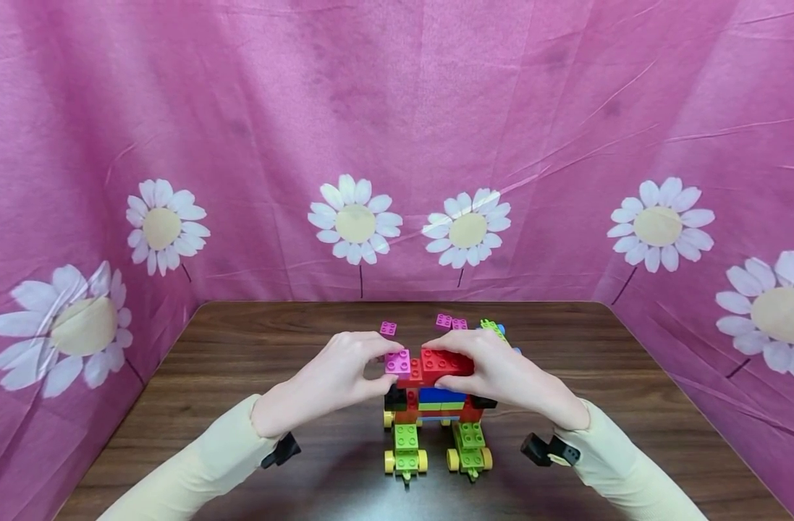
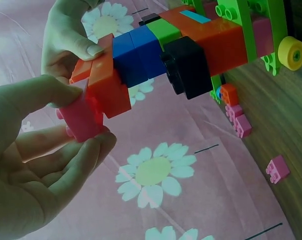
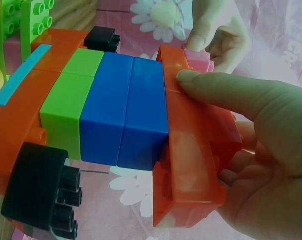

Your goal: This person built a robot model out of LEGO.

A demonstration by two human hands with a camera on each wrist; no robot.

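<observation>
Pinching pink brick (image 1: pixel 397 360) at left end of crosswise red row (image 3: pixel 183 120): left hand (image 1: pixel 341 369) (right hand (image 1: pixel 501 365) grips red block (image 1: pixel 445 361)).

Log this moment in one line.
left hand: pinches pink brick at top of build | right hand: grips red brick there | loose pink bricks: on table beyond

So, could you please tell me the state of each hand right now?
Left hand: closed, pinching a pink brick.
Right hand: closed, gripping a red brick.
</observation>
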